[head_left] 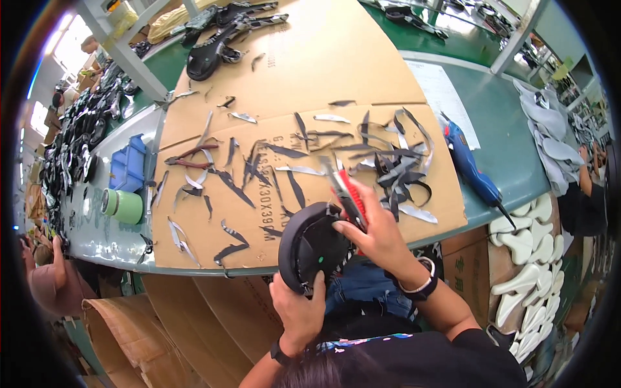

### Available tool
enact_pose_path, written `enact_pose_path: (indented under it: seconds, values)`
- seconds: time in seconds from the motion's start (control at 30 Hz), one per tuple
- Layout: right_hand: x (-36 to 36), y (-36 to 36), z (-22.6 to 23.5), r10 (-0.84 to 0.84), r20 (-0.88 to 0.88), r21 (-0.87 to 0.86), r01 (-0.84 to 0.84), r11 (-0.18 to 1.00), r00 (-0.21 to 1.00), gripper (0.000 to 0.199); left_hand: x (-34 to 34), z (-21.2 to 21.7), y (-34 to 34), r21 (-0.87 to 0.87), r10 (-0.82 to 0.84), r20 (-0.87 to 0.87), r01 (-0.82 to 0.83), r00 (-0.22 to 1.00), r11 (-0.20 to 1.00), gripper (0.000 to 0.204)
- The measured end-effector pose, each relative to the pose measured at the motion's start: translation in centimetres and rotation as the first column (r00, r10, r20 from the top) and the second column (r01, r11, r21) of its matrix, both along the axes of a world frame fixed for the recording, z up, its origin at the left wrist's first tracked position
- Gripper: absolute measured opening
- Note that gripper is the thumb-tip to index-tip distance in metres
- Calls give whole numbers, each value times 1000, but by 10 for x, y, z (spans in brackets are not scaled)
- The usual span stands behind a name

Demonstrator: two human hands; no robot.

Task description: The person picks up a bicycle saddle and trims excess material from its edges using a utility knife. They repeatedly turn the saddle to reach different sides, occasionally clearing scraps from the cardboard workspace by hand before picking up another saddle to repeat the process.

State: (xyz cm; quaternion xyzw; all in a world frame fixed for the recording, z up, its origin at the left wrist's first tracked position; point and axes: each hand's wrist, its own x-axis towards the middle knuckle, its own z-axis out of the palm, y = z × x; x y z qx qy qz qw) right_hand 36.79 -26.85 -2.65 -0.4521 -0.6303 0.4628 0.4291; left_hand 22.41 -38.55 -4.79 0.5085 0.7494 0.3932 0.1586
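Observation:
My left hand point(299, 312) grips the lower rim of a black bicycle saddle point(295, 242) at the table's near edge. Its hollow underside, with a small green spot, faces partly toward me. Closed round a red and grey utility knife point(350, 196), my right hand point(375, 234) is at the saddle's upper right rim. The knife points up and away, and its tip is blurred. Black and grey trimmed strips point(296, 189) lie scattered beyond both hands. The saddle's narrow end is hidden below my right hand.
Red-handled pliers point(193, 157), a blue bin point(127, 164) and a green jar point(123, 205) are on the left. A blue corded power tool point(471, 165) is on the right. Finished-looking black saddles point(213, 52) lie at the far end of the cardboard point(336, 58). White saddle shapes point(527, 249) are stacked right.

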Motion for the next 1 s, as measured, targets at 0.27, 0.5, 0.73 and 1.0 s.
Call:
enact_pose_path:
  seconds: [0.27,0.5,0.73,1.0]
  values:
    - [-7,39,21,-254,353,354,123,927,900,46,-34,40,41,-192,-78,255,130,964,973,36]
    - [148,108,65,-923,229,684,623,380,311,42,-70,74,104,111,-99,918,-9,385,994,38]
    - [79,150,71,209,484,-91,-189,978,850,47,-168,58,285,94,-199,809,213,553,973,39]
    - [168,418,93,-178,-112,-43,174,984,978,27,-130,51,391,51,-327,633,383,701,922,19]
